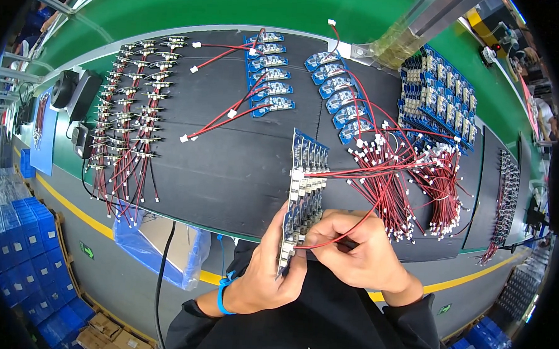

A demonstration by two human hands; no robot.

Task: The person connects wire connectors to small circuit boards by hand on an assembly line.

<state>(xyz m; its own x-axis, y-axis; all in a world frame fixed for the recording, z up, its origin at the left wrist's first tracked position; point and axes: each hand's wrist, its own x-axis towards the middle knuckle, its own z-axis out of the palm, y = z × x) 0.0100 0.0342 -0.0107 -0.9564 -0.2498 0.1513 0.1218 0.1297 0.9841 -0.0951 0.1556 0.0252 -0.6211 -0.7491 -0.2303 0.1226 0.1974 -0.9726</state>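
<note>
My left hand (263, 280), with a blue wristband, is closed around the lower end of a blue circuit board panel (303, 182), held upright above the table's near edge. White components and connectors run along it. Red and black cables (367, 172) stretch from its upper part toward the right. My right hand (363, 253) is closed in a pinch beside the panel's lower end. A red cable (352, 229) curves past its fingers to the board; the exact pinch point is hidden behind the fingers.
Two board panels (272, 74) (339, 93) lie on the black mat (217, 172). Right of them are stacked boards (442, 94) and cable bundles (443, 200) with white plugs. Rows of wired boards (130, 99) stand left. A metal post (417, 31) rises at the far edge.
</note>
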